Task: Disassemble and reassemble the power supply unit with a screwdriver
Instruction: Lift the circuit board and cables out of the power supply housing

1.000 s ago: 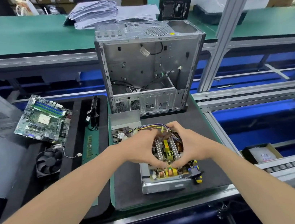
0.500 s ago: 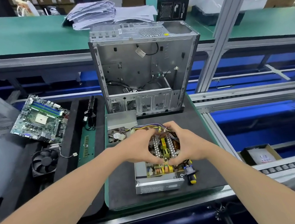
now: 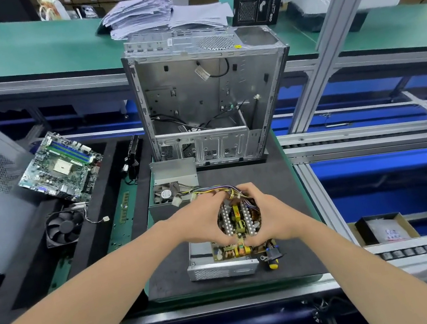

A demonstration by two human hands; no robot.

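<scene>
- Near edge of the dark foam mat (image 3: 269, 178): we see one open sheet-metal shell (image 3: 222, 271) of the power supply, box-shaped, its front wall perforated.
- Just beside the shell's right corner: one screwdriver (image 3: 272, 260) with a yellow-and-black handle lies on the mat.
- Over the shell: one power supply board (image 3: 238, 220), crowded with two ribbed silver heat sinks, yellow-wrapped transformers and copper coils. We cannot tell whether it rests in the shell or is lifted clear of it.
- The left hand (image 3: 202, 224) curls round the board's left edge and the right hand (image 3: 274, 220) round its right edge. The thumbs meet at the near edge and the fingertips almost meet at the far edge, so both hands grip the board.
- One bundle of coloured wires (image 3: 211, 191) spreads from the board's far edge toward one grey metal cover (image 3: 174, 171) holding a small fan, by the mat's left edge.
- Far edge of the mat: one upright computer case (image 3: 208, 94) of bare steel, side open, loose black cables inside.
- Left of the mat: one square black fan (image 3: 64, 228), one green memory stick (image 3: 124, 207) and one tilted green motherboard (image 3: 62, 166).
- Far green bench: one untidy stack of papers (image 3: 159, 15).
</scene>
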